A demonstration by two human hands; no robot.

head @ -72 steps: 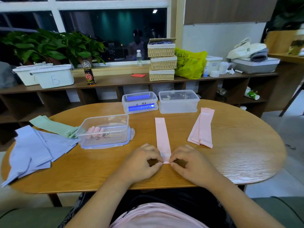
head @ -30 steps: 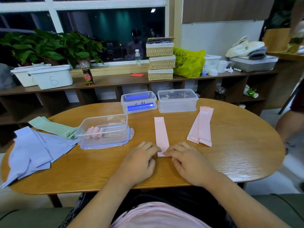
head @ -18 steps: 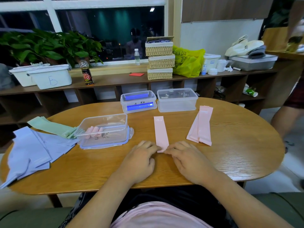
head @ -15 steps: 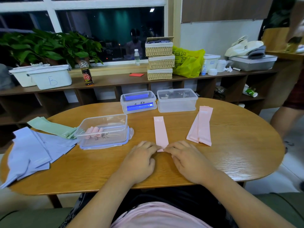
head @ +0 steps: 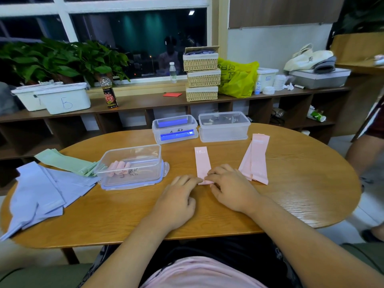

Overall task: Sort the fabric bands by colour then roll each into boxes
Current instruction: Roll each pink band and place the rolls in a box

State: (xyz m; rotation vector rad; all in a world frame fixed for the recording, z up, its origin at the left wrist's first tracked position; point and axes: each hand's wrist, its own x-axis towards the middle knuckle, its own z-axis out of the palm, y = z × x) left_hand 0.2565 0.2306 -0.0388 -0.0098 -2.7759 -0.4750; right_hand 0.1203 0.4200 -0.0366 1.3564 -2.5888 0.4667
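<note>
A pink fabric band (head: 202,162) lies flat on the round wooden table (head: 301,183), and its near end is wound into a small roll (head: 204,182). My right hand (head: 231,187) pinches that roll, fingers on top and thumb beneath. The fingertips of my left hand (head: 178,197) press on the roll's left end, with the thumb apart from it. A pile of pink bands (head: 256,161) lies just right of my right hand. An open clear box (head: 133,165) at the left holds several pink rolls (head: 118,168).
Green bands (head: 64,163) and lavender bands (head: 41,190) are spread at the table's left. A blue-lit lidded box (head: 174,128) and a clear lidded box (head: 224,125) stand at the back. A person's legs (head: 365,154) stand by the table's right edge.
The roll has advanced away from me along the pink band, and the flat part is shorter. Both hands moved forward with it. A person has stepped in at the right.
</note>
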